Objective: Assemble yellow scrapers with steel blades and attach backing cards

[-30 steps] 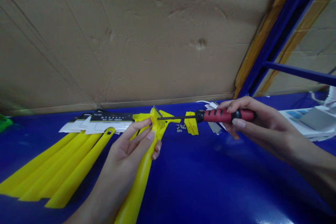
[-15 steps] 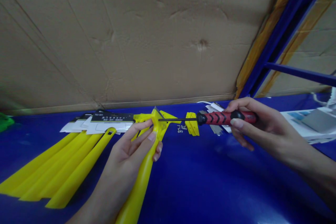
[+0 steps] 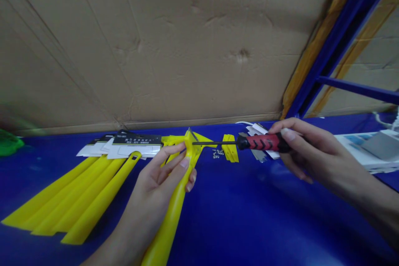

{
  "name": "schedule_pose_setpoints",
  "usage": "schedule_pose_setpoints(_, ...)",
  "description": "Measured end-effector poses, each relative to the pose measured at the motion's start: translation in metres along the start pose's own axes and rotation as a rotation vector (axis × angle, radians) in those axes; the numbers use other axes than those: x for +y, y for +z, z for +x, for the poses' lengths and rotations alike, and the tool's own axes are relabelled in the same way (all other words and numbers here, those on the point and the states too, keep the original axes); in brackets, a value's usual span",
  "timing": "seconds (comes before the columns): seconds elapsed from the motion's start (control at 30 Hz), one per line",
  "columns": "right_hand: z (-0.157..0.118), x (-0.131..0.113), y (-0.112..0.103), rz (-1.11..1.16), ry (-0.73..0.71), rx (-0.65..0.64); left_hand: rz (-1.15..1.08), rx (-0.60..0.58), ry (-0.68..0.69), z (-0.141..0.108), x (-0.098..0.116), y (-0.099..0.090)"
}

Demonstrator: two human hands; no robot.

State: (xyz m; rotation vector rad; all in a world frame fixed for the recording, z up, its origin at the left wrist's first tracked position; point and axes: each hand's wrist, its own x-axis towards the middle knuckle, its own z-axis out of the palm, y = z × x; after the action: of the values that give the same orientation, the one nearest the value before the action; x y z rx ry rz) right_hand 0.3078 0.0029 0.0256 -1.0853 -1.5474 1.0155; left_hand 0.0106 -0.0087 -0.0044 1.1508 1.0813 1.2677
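My left hand (image 3: 162,181) is closed around the neck of a yellow plastic scraper (image 3: 170,220), whose head points up and away from me. A thin metal blade edge shows at the top of that head. In my right hand (image 3: 314,147) is a screwdriver (image 3: 264,142) with a red and black handle, gripped between thumb and fingers. Its dark shaft lies level, and the tip meets the side of the scraper head. My fingers cover the rear of the screwdriver handle.
Several yellow handles (image 3: 90,199) lie at left beside bagged cards (image 3: 134,145). Behind the scraper are small yellow plates (image 3: 230,148) and scattered screws (image 3: 215,153). Grey blades (image 3: 259,155) and a white tray (image 3: 358,145) lie to the right. Cardboard (image 3: 199,50) backs the blue table (image 3: 237,216).
The whole view has shifted slightly. My right hand's fingers have shifted on the screwdriver handle, and the handle has turned. The tip stays against the scraper head.
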Motion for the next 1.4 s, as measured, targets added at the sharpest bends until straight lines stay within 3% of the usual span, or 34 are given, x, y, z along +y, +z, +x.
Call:
schedule_pose_setpoints(0.23, -0.002, -0.002, 0.0, 0.043, -0.068, -0.029, -0.02, 0.108, 0.007, -0.002, 0.007, 0.009)
schedule_pose_setpoints(0.4, -0.002, -0.003, -0.001, -0.044, -0.072, 0.038, -0.017, 0.067, -0.011, -0.006, 0.006, 0.015)
schedule_pose_setpoints(0.47, -0.001, -0.003, -0.002, -0.089, -0.062, 0.066, -0.027, 0.107, -0.013, -0.008, 0.005, 0.017)
schedule_pose_setpoints(0.53, -0.001, -0.004, -0.003, -0.05, -0.06, 0.018, -0.019, 0.138, -0.015, -0.009, 0.004, 0.016)
schedule_pose_setpoints(0.67, -0.002, -0.005, -0.008, -0.019, -0.085, -0.046, 0.012, 0.091, -0.043, -0.006, 0.002, 0.011)
schedule_pose_setpoints(0.87, 0.002, -0.006, -0.005, -0.144, -0.027, 0.059, -0.008, 0.003, 0.003, -0.005, 0.002, 0.011)
schedule_pose_setpoints(1.1, -0.001, 0.0, -0.011, -0.026, -0.091, -0.076, 0.004, 0.067, 0.01, -0.003, 0.003, 0.009)
schedule_pose_setpoints(1.4, 0.001, -0.005, -0.003, -0.096, -0.078, -0.019, 0.039, 0.006, 0.011, -0.003, 0.003, 0.006)
